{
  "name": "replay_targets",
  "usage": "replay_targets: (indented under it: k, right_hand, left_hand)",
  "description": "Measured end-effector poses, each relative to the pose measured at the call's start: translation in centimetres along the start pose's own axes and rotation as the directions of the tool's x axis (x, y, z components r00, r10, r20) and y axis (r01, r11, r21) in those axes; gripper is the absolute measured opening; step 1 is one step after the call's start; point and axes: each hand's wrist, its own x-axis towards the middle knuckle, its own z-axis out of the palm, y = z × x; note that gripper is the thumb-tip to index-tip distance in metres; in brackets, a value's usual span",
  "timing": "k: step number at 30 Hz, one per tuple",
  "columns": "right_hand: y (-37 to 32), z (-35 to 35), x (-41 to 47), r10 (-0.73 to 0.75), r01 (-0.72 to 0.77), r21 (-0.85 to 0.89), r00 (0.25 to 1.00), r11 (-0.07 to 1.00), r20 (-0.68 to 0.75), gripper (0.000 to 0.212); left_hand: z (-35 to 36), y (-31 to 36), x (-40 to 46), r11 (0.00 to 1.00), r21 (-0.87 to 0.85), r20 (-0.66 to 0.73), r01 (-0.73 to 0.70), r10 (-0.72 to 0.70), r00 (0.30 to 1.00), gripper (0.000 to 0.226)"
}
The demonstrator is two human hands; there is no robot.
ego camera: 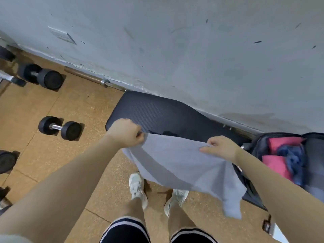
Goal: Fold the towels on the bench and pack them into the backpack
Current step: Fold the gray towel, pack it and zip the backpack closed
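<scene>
Head view: left hand and right hand each pinch a top corner of a grey towel, hanging in front of the bench; backpack open at the bench's right end. Loose lower edge may sag unevenly, skewing the fold

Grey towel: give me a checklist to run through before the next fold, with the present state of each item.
1. Left hand has a grip on one top corner of the grey towel: ok.
2. Right hand pinches the other top corner: ok.
3. Top edge taut between the hands: ok, only a slight sag.
4. Towel hangs flat: not ok, the lower right part droops in a loose flap.
5. Bench pad bare for laying the towel down: ok.
6. Backpack open with room left: open, pink and blue cloth already inside; room cannot tell.
</scene>
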Motion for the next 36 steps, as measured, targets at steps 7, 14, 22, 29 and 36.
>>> replay_targets:
  k: [7, 14, 22, 29, 36]
  right_hand:
    - [2.6, 2.2, 13.6, 0.176, -0.281, -0.351, 0.937, 0.893, -0.302, 0.032]
    - [-2.7, 9.2, 21.1, -0.125, -0.011, -0.34, 0.919, 0.94, -0.374, 0.049]
    - [-14.5, 15.3, 29.1, -0.181, 0.11, -0.319, 0.962, 0.941, -0.204, 0.048]
    - [-18.1, 14.5, 32.5, 0.02, -0.081, -0.281, 0.977, 0.956, -0.213, 0.03]
    - [-21.3, 11.5, 34.6, 0.105, -0.079, -0.301, 0.992, 0.95, 0.072, 0.02]
  left_hand:
    - [8.8, -2.8, 13.7, 0.991, -0.111, -0.179, -0.078, 0.057, 0.982, 0.024]
    - [16.8, -6.6, 13.8, 0.816, -0.508, 0.034, 0.276, -0.301, 0.953, 0.052]
    - [22.4, -10.2, 9.2, 0.633, -0.588, 0.221, 0.504, -0.474, 0.853, 0.048]
    - [23.0, -10.5, 9.6, 0.604, -0.726, 0.172, 0.329, -0.303, 0.937, 0.018]
    - [20.5, -16.2, 8.5, 0.185, -0.933, 0.235, 0.31, -0.341, 0.91, 0.014]
